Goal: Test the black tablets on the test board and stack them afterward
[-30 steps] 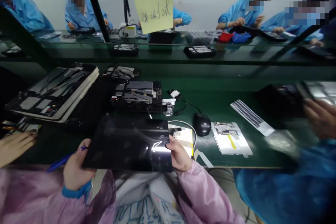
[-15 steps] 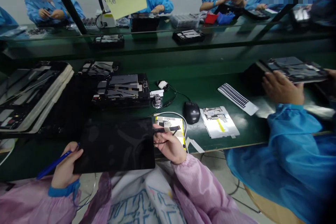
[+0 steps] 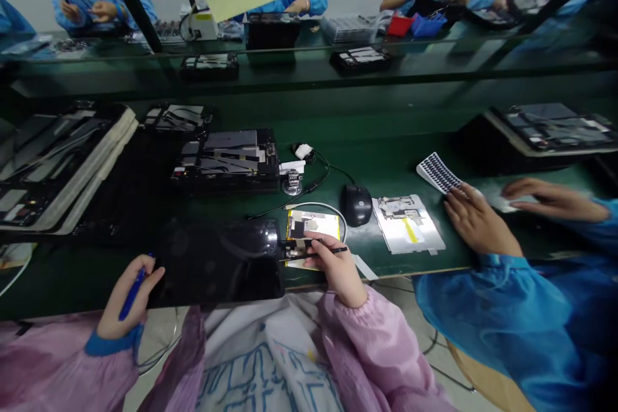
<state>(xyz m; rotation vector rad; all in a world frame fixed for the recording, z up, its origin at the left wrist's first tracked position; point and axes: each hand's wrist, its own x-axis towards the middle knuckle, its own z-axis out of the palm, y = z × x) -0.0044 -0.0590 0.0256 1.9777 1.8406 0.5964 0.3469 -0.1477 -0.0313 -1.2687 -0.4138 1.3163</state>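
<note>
We see the right hand (image 3: 344, 273) with thumb and forefinger closed together on a thin dark strip (image 3: 333, 252); whether this is cable or tool, we cannot tell. The left hand (image 3: 116, 302) is half curled around a blue pen (image 3: 131, 296), and its thumb tip meets the left edge of the black screen panel (image 3: 217, 261). This panel is between the 2 hands, glossy side up. We judge it good to steady it lightly from the left, and to guide the strip without pulling, since thin parts at its right edge could tear. Below the right fingers lies a yellow-edged flat part (image 3: 321, 222); we should not press on it. To the right of these fingers is a black computer mouse (image 3: 357, 205), and farther right, a silver metal plate (image 3: 422, 235).
</note>
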